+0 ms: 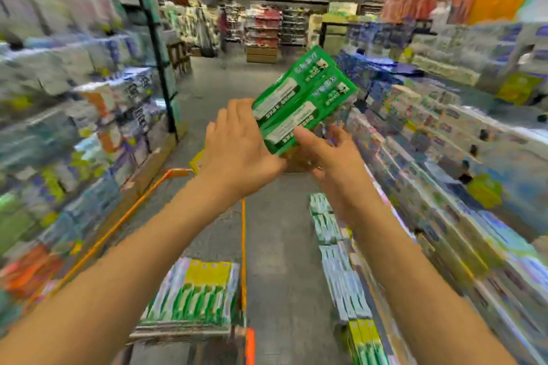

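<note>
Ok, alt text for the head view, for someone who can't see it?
A green pack is held by the left hand and right hand over an orange cart in a shop aisle. The cart holds toothbrush packs; stocked shelves line both sides.

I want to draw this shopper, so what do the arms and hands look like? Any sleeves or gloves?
Both forearms are bare to the picture's edge: no sleeves show. The left hand and right hand wear no gloves; I see no watch, bracelet or ring, though it's blurry.
</note>
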`<action>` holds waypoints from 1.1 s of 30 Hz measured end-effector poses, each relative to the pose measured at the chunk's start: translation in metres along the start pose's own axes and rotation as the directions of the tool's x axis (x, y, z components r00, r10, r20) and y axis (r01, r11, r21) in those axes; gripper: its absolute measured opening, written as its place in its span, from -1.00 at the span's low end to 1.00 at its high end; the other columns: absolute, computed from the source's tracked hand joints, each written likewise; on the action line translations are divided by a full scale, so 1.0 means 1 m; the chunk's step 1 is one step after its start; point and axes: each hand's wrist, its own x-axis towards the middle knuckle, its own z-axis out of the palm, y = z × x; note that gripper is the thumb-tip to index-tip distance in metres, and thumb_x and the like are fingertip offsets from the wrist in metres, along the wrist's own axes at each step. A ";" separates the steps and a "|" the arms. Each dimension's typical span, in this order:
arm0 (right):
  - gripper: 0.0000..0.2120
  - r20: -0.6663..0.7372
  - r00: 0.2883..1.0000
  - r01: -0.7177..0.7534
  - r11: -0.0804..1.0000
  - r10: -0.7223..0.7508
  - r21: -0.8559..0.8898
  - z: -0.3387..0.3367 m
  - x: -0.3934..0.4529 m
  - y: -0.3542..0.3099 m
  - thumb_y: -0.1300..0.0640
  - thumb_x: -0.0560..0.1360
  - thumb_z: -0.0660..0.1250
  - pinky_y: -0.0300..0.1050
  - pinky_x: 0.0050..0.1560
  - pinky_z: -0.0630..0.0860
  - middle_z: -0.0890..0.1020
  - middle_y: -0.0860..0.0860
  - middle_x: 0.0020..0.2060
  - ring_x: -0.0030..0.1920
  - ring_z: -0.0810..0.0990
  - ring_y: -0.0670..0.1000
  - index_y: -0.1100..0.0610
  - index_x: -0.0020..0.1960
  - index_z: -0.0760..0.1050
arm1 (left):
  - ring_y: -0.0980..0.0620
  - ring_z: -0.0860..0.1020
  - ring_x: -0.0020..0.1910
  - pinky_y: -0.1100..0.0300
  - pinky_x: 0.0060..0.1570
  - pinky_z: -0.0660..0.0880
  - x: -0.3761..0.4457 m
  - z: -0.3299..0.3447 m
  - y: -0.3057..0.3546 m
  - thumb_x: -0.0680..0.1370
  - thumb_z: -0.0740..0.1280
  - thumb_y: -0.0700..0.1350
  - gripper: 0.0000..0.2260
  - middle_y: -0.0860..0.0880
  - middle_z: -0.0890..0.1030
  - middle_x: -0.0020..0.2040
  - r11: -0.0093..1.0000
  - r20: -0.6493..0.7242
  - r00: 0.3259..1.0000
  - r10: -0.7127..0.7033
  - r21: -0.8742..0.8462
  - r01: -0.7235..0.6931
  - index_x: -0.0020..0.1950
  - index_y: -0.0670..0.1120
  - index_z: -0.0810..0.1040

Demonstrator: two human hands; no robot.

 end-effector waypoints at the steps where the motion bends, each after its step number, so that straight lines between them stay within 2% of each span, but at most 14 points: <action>1: -0.33 0.003 1.000 0.010 0.998 -0.010 0.065 0.025 0.008 0.009 0.07 0.20 0.48 -0.19 -0.14 0.52 0.66 0.03 -0.02 -0.02 0.62 -0.01 0.19 0.28 0.42 | -0.22 0.42 0.15 -0.03 0.08 0.35 0.000 -0.001 -0.012 0.31 0.40 0.15 -0.28 -0.16 0.44 0.17 1.000 0.012 1.000 -0.021 -0.009 0.021 0.32 -0.22 0.31; 4: -0.24 -0.071 0.997 0.025 0.980 -0.012 0.197 0.094 0.023 0.038 0.16 0.15 0.56 0.02 0.08 0.57 0.62 0.18 0.11 0.11 0.61 0.15 0.28 0.29 0.38 | -0.20 0.39 0.18 -0.01 0.12 0.32 -0.007 -0.004 -0.056 0.38 0.38 0.08 -0.37 -0.16 0.42 0.19 0.990 0.017 0.992 -0.126 -0.061 0.127 0.31 -0.21 0.29; 8: -0.50 -0.140 0.989 -0.021 0.982 0.048 0.187 0.178 0.044 0.089 0.40 0.35 0.44 -0.15 -0.07 0.60 0.62 0.09 0.00 0.00 0.63 0.06 0.19 0.20 0.34 | -0.19 0.36 0.19 0.02 0.14 0.30 -0.018 -0.009 -0.144 0.31 0.20 0.12 -0.37 -0.12 0.36 0.14 0.960 0.108 0.966 -0.236 -0.127 0.249 0.28 -0.20 0.27; 12: -0.61 -0.112 0.983 -0.123 0.972 0.147 0.200 0.244 0.064 0.126 0.41 0.38 0.40 -0.11 -0.10 0.61 0.61 0.09 -0.06 -0.04 0.62 0.09 0.16 0.12 0.38 | -0.13 0.41 0.21 0.14 0.06 0.34 -0.015 -0.026 -0.230 0.35 0.45 0.16 -0.26 -0.03 0.29 0.17 0.945 0.305 0.928 -0.213 -0.177 0.275 0.34 -0.17 0.20; 14: -0.60 -0.098 0.973 -0.184 0.960 0.208 0.213 0.258 0.076 0.140 0.39 0.38 0.41 -0.01 -0.08 0.62 0.62 0.15 -0.01 -0.01 0.64 0.14 0.20 0.17 0.40 | -0.07 0.44 0.18 0.11 0.06 0.40 -0.009 -0.029 -0.259 0.31 0.49 0.17 -0.23 -0.05 0.33 0.22 0.936 0.418 0.889 -0.187 -0.199 0.290 0.32 -0.13 0.21; 16: -0.55 -0.084 0.961 -0.240 0.949 0.262 0.204 0.263 0.086 0.149 0.36 0.38 0.42 0.00 -0.14 0.62 0.63 0.16 0.00 -0.05 0.65 0.14 0.22 0.23 0.39 | 0.03 0.45 0.08 0.22 -0.03 0.38 -0.004 -0.022 -0.283 0.28 0.52 0.16 -0.28 -0.02 0.38 0.15 0.905 0.455 0.873 -0.174 -0.276 0.324 0.25 -0.10 0.24; 18: -0.62 -0.054 0.954 -0.280 0.941 0.294 0.188 0.262 0.098 0.159 0.34 0.40 0.41 -0.06 -0.23 0.61 0.65 0.13 -0.05 -0.13 0.66 0.10 0.20 0.18 0.43 | 0.15 0.46 -0.06 0.37 -0.18 0.37 -0.003 -0.006 -0.305 0.24 0.54 0.16 -0.33 0.06 0.44 0.02 0.776 0.506 0.831 -0.229 -0.421 0.470 0.15 -0.05 0.27; 19: -0.69 -0.029 0.953 -0.293 0.941 0.302 0.168 0.260 0.103 0.165 0.34 0.41 0.40 -0.10 -0.26 0.60 0.65 0.09 -0.10 -0.17 0.67 0.06 0.17 0.12 0.46 | 0.16 0.49 -0.06 0.37 -0.14 0.41 -0.004 0.005 -0.313 0.20 0.55 0.21 -0.30 0.06 0.47 0.01 0.666 0.562 0.787 -0.253 -0.489 0.563 0.13 -0.04 0.28; 21: -0.74 0.007 0.945 -0.324 0.938 0.326 0.121 0.258 0.111 0.179 0.37 0.42 0.37 -0.16 -0.31 0.59 0.66 0.06 -0.15 -0.25 0.67 0.00 0.14 0.05 0.48 | 0.10 0.57 0.02 0.24 -0.04 0.51 -0.013 0.029 -0.327 0.15 0.58 0.18 -0.22 -0.03 0.54 0.11 0.456 0.669 0.704 -0.240 -0.562 0.690 0.22 -0.05 0.31; 25: -0.56 -0.035 0.907 -0.416 0.907 0.419 0.056 0.252 0.121 0.223 0.35 0.39 0.43 -0.14 -0.28 0.61 0.66 0.13 -0.01 -0.19 0.68 0.03 0.23 0.22 0.41 | -0.05 0.62 0.09 0.06 0.01 0.57 -0.036 0.078 -0.346 0.21 0.57 -0.05 -0.24 -0.11 0.61 0.17 0.175 0.789 0.585 -0.185 -0.560 0.810 0.35 -0.10 0.37; 27: -0.58 -0.059 0.871 -0.485 0.873 0.487 0.046 0.246 0.126 0.247 0.29 0.37 0.47 -0.12 -0.29 0.61 0.66 0.13 -0.03 -0.20 0.68 0.03 0.22 0.17 0.42 | -0.08 0.63 0.06 0.01 -0.01 0.58 -0.049 0.100 -0.355 0.23 0.58 -0.12 -0.29 -0.14 0.62 0.15 0.103 0.813 0.539 -0.220 -0.531 0.841 0.33 -0.11 0.40; 29: -0.48 -0.059 0.824 -0.563 0.826 0.564 0.025 0.241 0.131 0.270 0.23 0.35 0.52 -0.08 -0.25 0.63 0.65 0.13 0.01 -0.15 0.68 0.06 0.22 0.22 0.37 | 0.01 0.65 -0.06 0.15 -0.16 0.59 -0.059 0.118 -0.358 0.29 0.57 -0.18 -0.38 -0.11 0.63 0.08 0.058 0.822 0.490 -0.291 -0.495 0.867 0.28 -0.10 0.40; 31: -0.36 -0.042 0.800 -0.600 0.797 0.599 -0.068 0.238 0.134 0.294 0.17 0.27 0.58 -0.01 -0.11 0.63 0.65 0.10 0.04 -0.07 0.66 0.06 0.17 0.25 0.35 | 0.14 0.62 -0.16 0.35 -0.29 0.53 -0.068 0.135 -0.360 0.36 0.50 -0.27 -0.47 -0.04 0.60 0.00 0.125 0.800 0.487 -0.350 -0.475 0.871 0.25 -0.13 0.37; 33: -0.30 -0.019 0.793 -0.604 0.783 0.608 -0.147 0.231 0.138 0.317 0.18 0.24 0.59 0.09 0.05 0.60 0.64 0.09 0.06 0.01 0.65 0.07 0.15 0.30 0.37 | 0.12 0.60 -0.10 0.38 -0.26 0.53 -0.076 0.155 -0.364 0.34 0.52 -0.30 -0.39 -0.07 0.58 0.05 0.151 0.808 0.466 -0.360 -0.442 0.884 0.31 -0.20 0.32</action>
